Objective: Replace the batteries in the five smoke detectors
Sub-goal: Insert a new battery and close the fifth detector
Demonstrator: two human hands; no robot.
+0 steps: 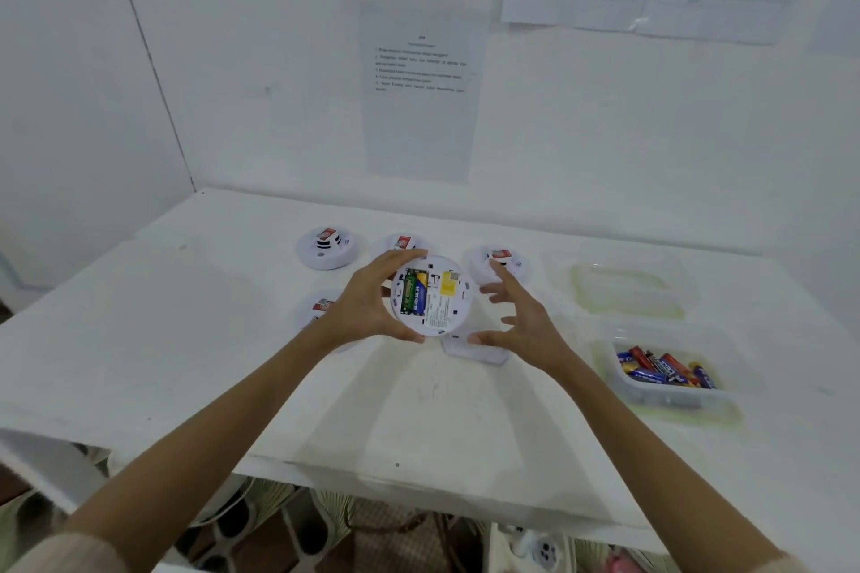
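head view shows the left grip (367,298) curled round the rim of a round white plastic smoke detector (433,295), held up off the white counter (186,363) with its underside toward the camera; the battery bay is uncovered and two cells, one green and one blue-and-yellow (415,291), sit in it. the right grip (521,321) is spread wide with nothing in it, just beside the detector's right edge, its thumb low over a small white rectangular plastic cover (484,351) lying on the counter; whether thumb and cover touch i cannot tell. four more white smoke detectors (327,248) rest dome side up behind and to the left, and a clear plastic tub of loose batteries (665,370) stands well to the right, a second clear plastic tub (628,288) behind it. the step looks to be work on the cells in the open bay, though old or fresh cannot be told. done well, the left grip bears on the rim only, clear of the bay; each cell lifts from the end away from its spring, not from the middle; fresh ones follow the polarity marks; spent ones stay apart from the loose stock; the cover then slides on squarely, never forced
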